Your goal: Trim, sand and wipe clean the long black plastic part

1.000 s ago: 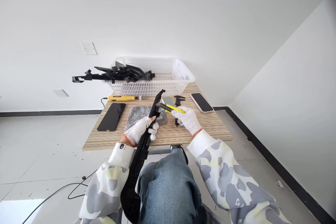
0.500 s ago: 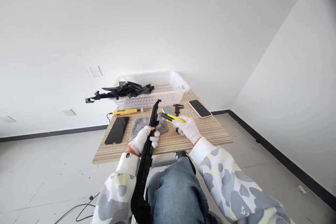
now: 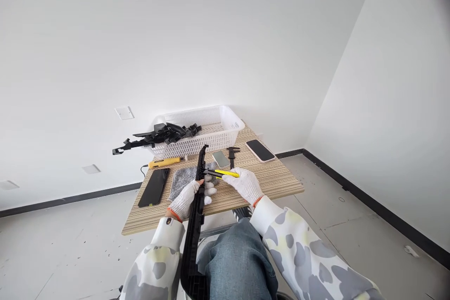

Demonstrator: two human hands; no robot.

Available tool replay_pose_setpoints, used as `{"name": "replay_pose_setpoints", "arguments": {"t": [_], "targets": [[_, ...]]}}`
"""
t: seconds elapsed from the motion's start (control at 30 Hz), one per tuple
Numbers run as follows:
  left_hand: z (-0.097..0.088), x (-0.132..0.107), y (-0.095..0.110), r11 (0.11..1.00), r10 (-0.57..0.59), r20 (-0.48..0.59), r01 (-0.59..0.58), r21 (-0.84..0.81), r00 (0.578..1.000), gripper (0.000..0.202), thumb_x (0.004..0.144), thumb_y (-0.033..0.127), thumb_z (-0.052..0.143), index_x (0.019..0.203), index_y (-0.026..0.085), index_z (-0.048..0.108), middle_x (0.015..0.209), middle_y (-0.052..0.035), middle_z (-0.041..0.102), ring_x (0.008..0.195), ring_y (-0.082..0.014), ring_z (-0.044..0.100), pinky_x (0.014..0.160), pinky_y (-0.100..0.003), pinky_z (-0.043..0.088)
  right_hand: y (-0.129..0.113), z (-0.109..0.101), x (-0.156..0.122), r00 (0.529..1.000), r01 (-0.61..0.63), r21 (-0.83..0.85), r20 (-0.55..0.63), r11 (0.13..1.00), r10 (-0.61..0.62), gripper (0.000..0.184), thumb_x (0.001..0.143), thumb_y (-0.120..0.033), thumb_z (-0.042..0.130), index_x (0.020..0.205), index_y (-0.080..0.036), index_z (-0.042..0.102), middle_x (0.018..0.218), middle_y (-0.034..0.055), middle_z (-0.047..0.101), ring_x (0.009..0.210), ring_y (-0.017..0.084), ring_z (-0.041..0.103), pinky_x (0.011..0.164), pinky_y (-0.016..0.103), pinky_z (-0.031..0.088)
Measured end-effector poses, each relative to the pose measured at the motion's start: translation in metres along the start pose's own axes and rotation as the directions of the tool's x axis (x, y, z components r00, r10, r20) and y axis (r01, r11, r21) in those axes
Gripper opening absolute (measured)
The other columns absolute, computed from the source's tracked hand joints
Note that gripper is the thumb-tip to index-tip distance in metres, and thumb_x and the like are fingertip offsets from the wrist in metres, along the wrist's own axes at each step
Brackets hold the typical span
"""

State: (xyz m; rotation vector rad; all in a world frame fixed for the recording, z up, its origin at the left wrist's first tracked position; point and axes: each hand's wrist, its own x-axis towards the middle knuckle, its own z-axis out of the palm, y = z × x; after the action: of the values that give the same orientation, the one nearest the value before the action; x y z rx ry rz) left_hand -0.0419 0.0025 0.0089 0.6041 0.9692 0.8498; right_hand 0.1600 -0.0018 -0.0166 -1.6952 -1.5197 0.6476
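Black strip [image 3: 195,220] before the basket [image 3: 221,139] is clasped in the left hand [image 3: 185,199], the right hand [image 3: 248,185] wrapped around a knife [image 3: 227,173].

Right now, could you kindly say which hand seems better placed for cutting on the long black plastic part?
Probably the right hand: it holds the yellow and black knife, its tip close to the part, while the left hand grips that part.

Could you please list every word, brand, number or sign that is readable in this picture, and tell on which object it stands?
None can be read.
Yellow corded tool: any print is too small.
Small dark patch on the left cuff: too blurred.
Yellow-black knife in the right hand: no legible marking.
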Motion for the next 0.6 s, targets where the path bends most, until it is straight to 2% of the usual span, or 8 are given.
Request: {"name": "replay_pose_setpoints", "arguments": {"t": [0.1,0.17,0.23,0.27,0.33,0.4,0.5,0.6], "targets": [[0.0,-0.001,-0.001,0.998,0.002,-0.061,0.002,0.064,0.998,0.026,0.1,0.024,0.053,0.121,0.011,0.058,0.099,-0.014,0.071,0.079,-0.0204,0.074,0.051,-0.025,0.057,0.001,0.0,0.006,0.998,-0.064,-0.026,-0.026,0.998,0.063,0.032,0.082,-0.058,0.066,0.085,-0.027,0.075,0.077,0.0019,0.074,0.077,0.021,0.067,0.063,0.027,0.04],[-0.002,0.0,-0.001,0.997,-0.004,-0.049,0.008,0.072,0.999,0.028,0.1,0.025,0.053,0.123,0.011,0.058,0.101,-0.015,0.071,0.078,-0.0202,0.074,0.049,-0.024,0.056,0.003,0.001,0.01,0.988,-0.145,0.024,-0.052,0.989,0.146,0.037,0.084,-0.061,0.063,0.086,-0.026,0.073,0.072,0.0022,0.072,0.068,0.019,0.065,0.058,0.026,0.04],[-0.004,0.001,-0.001,0.998,-0.004,-0.017,0.005,0.06,1.0,0.027,0.099,0.023,0.053,0.124,0.012,0.058,0.099,-0.0138,0.072,0.07,-0.0171,0.072,0.044,-0.021,0.052,0.006,0.002,0.012,0.982,-0.181,0.151,-0.026,0.972,0.187,0.039,0.084,-0.061,0.061,0.09,-0.024,0.073,0.069,0.0005,0.07,0.057,0.016,0.061,0.052,0.025,0.039],[-0.005,0.001,-0.001,0.999,-0.01,-0.006,0.01,0.052,1.0,0.027,0.099,0.022,0.052,0.123,0.013,0.059,0.097,-0.0129,0.071,0.064,-0.0151,0.069,0.041,-0.02,0.049,0.008,0.003,0.012,0.986,-0.168,0.215,0.018,0.962,0.168,0.039,0.084,-0.061,0.061,0.093,-0.024,0.073,0.068,-0.0007,0.069,0.052,0.014,0.058,0.049,0.024,0.039],[-0.006,0.001,-0.001,0.999,-0.022,-0.005,0.022,0.041,1.0,0.024,0.099,0.021,0.052,0.119,0.012,0.06,0.092,-0.0112,0.071,0.055,-0.0117,0.064,0.037,-0.018,0.045,0.01,0.004,0.01,0.991,-0.084,0.271,0.119,0.959,0.053,0.038,0.081,-0.058,0.066,0.095,-0.024,0.073,0.068,-0.0022,0.069,0.051,0.013,0.056,0.05,0.024,0.04],[-0.004,0.001,-0.001,0.999,-0.023,-0.028,0.024,0.031,0.999,0.02,0.1,0.02,0.051,0.114,0.011,0.06,0.088,-0.0102,0.07,0.051,-0.0105,0.06,0.036,-0.018,0.044,0.011,0.005,0.007,0.987,0.017,0.219,0.151,0.976,-0.051,0.034,0.078,-0.055,0.071,0.092,-0.025,0.075,0.071,-0.0019,0.071,0.06,0.015,0.061,0.057,0.025,0.044],[-0.001,0.001,0.0,1.0,-0.018,-0.031,0.018,-0.018,0.999,0.017,0.099,0.016,0.05,0.113,0.012,0.058,0.086,-0.0091,0.07,0.05,-0.0103,0.059,0.035,-0.017,0.042,0.008,0.005,0.003,0.996,0.064,0.064,0.063,0.996,-0.068,0.029,0.078,-0.054,0.072,0.088,-0.027,0.076,0.08,-0.0007,0.075,0.079,0.02,0.067,0.068,0.027,0.045],[0.001,0.002,0.001,0.998,-0.038,-0.017,0.037,-0.057,0.999,0.02,0.097,0.013,0.051,0.116,0.013,0.057,0.083,-0.0078,0.069,0.048,-0.0097,0.056,0.034,-0.017,0.04,0.002,0.004,0.001,0.999,0.043,-0.001,0.011,0.999,-0.043,0.029,0.08,-0.055,0.07,0.087,-0.028,0.076,0.083,0.0005,0.077,0.082,0.022,0.069,0.068,0.029,0.043]]}}
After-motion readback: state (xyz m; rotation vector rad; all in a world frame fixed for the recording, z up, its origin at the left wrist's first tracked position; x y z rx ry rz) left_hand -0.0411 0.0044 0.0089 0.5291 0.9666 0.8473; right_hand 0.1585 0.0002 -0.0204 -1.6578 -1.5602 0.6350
